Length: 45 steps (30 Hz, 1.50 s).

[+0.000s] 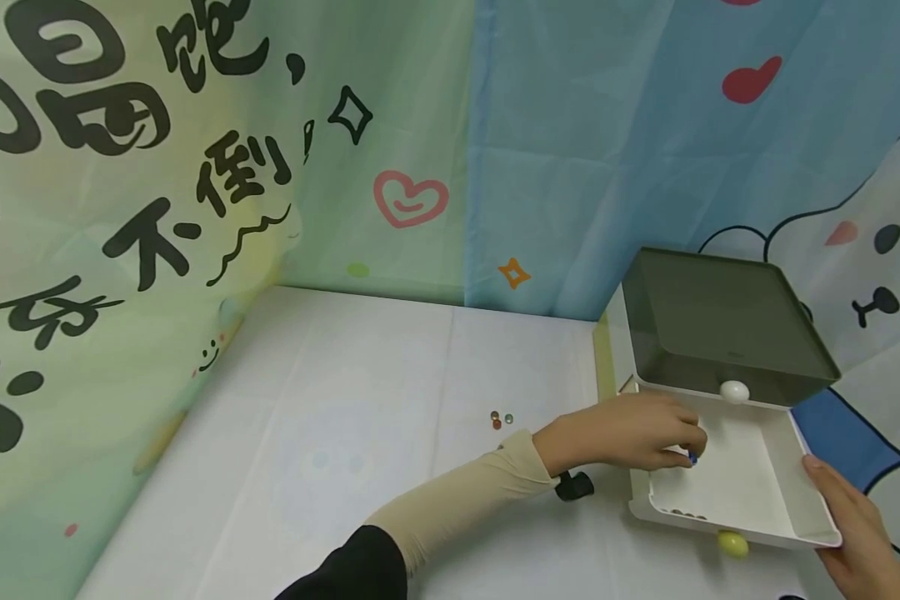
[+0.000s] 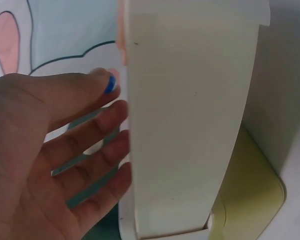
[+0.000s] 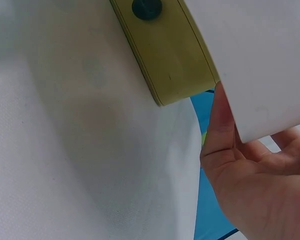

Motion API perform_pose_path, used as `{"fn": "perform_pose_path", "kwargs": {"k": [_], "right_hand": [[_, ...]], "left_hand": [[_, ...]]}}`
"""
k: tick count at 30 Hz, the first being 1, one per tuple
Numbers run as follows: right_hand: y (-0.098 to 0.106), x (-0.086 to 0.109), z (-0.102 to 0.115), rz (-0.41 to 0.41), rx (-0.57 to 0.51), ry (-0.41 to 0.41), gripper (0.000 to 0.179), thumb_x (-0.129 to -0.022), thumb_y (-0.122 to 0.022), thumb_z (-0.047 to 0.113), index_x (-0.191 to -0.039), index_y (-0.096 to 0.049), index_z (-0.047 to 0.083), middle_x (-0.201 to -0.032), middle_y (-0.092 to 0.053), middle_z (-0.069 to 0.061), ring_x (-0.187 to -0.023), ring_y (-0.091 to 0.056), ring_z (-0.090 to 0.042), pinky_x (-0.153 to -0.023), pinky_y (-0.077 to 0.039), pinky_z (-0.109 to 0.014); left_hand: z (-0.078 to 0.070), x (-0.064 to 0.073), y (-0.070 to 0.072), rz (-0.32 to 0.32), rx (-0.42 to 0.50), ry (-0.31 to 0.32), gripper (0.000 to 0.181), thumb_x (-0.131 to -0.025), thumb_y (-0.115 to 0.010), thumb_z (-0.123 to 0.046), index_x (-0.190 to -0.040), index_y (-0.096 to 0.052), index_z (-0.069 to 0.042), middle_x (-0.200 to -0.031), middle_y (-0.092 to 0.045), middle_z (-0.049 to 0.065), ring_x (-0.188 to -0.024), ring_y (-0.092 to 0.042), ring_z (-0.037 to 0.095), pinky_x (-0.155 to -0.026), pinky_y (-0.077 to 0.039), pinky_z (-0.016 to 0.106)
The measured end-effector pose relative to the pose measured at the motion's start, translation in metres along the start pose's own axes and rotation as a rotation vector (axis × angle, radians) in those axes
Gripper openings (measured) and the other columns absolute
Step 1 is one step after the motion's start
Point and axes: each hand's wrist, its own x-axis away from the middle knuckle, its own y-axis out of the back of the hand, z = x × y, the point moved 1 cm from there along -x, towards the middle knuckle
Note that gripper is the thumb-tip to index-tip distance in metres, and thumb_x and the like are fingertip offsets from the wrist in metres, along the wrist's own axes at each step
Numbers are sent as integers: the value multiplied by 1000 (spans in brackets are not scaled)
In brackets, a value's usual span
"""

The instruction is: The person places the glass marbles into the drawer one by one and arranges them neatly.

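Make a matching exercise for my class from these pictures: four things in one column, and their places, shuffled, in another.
Things
1. blue marble
2. yellow-green knob
3. white knob
4. cluster of loose marbles

Places
A. on the white tabletop, outside the drawer
B. at the front of the dark green top section
C. held in the left grip
D. on the front of the pulled-out white drawer

Right pairs: 1-C, 2-D, 3-B, 4-A

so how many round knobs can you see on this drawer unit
3: a white knob on the green top section, a yellow-green knob on the open white drawer, a dark knob on the yellow part. Others may be hidden.
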Motion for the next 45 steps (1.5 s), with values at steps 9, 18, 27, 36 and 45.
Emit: {"fn": "perform_pose_path", "kwargs": {"k": [9,18,27,36,45], "right_hand": [[-2,2,1,2,-17,-14,90,-109,-46,50,-163,21,21,-102,-47,36,-86,-60,13,-74,-57,-18],[-4,2,5,-3,-26,-20,92,-108,-47,51,-163,20,22,-100,-49,36,-85,-60,13,-74,-58,-18],[-3,1,5,15,-28,-23,90,-109,-45,51,-163,21,22,-95,-51,36,-85,-61,13,-73,-58,-20],[0,1,5,-25,-9,-87,95,-104,-48,59,-162,21,28,-111,-42,33,-81,-59,14,-76,-59,-18],[0,1,4,-6,-16,-62,94,-105,-48,57,-163,20,26,-105,-46,34,-82,-60,14,-75,-59,-19]], "left_hand": [[0,-22,-14,210,14,86,7,-104,-65,-37,-106,-70,-32,-102,-65,-20,-91,-57,-5,-80,-42,12],[-4,-31,-17,266,-65,178,10,-100,-67,-27,-93,-67,-34,-92,-63,-24,-83,-52,-5,-70,-38,14],[-1,-38,-22,204,-191,204,13,-100,-63,-23,-93,-65,-35,-93,-60,-23,-79,-49,-3,-65,-36,16],[7,-50,-32,174,-159,218,11,-101,-65,-27,-93,-64,-34,-93,-61,-22,-81,-49,-4,-67,-37,15],[12,-59,-33,180,-33,214,8,-99,-70,-28,-95,-66,-34,-98,-63,-22,-86,-52,-6,-72,-40,15]]}}
